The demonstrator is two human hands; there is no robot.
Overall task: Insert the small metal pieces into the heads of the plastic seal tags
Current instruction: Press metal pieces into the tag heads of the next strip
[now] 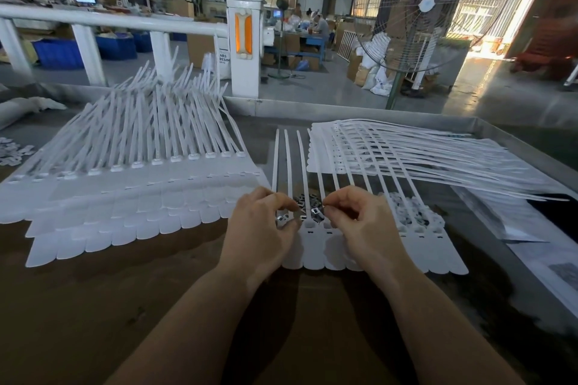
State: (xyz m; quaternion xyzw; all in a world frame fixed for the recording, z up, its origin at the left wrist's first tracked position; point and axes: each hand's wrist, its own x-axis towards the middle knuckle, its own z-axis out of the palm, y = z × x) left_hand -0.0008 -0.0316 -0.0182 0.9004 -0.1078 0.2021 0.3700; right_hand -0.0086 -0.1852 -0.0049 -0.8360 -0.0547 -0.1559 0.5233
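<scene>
Fingertips of the left hand (261, 222) curl in and pinch a small shiny metal clip (281, 218), and the right hand (356, 222) pinches another over the row of white plastic seal tags (369, 247) lying flat right under both hands. Loose heap of metal pieces (308, 201) sits between the straps. Stacks of more white tags (131, 194) fan out left and right on the brown worktable (125, 306). Behind: white railing (109, 20), big pedestal fan (428, 9), blue bins (59, 53), factory floor.
</scene>
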